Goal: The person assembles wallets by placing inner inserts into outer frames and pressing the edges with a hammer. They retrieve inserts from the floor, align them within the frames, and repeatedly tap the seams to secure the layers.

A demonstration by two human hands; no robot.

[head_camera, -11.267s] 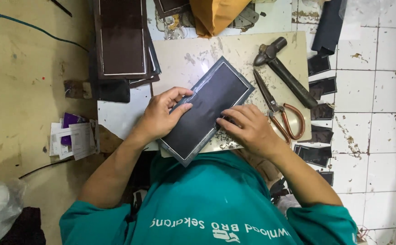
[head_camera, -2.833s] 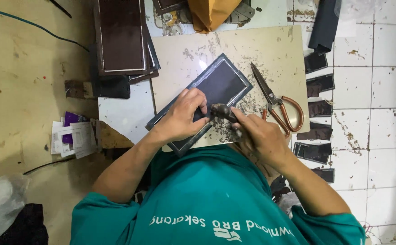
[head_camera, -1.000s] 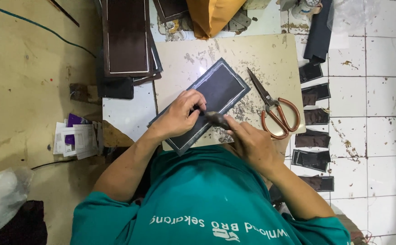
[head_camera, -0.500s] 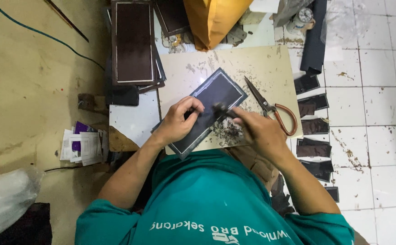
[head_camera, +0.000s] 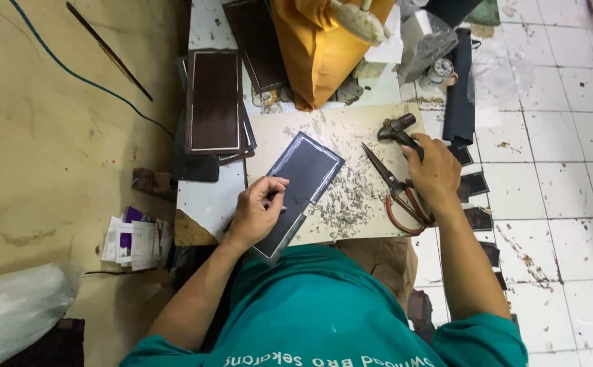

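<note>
Left hand pressed down on the near end of the dark grey-edged panel, fingers bent and loosely spread, pinning rather than gripping. Panel lying slantwise across the pale bench, near corner jutting past the front edge. Right hand curled closed around the handle of the hammer, head resting on the bench just beyond the orange-handled scissors.

Step in hand, by the look: steadying the panel while taking up the hammer. Calls next, probably, for bringing the head over to the panel's border, with the pinning fingers kept clear of the strike.

Fine trimmings scattered between panel and scissors.

Further out: stack of dark brown panels at the bench's left end; bulky orange-yellow bag at the far side; small round tin beside it. On the floor to the left, flat white-and-purple paper packets; lower left, a clear plastic bag.
</note>
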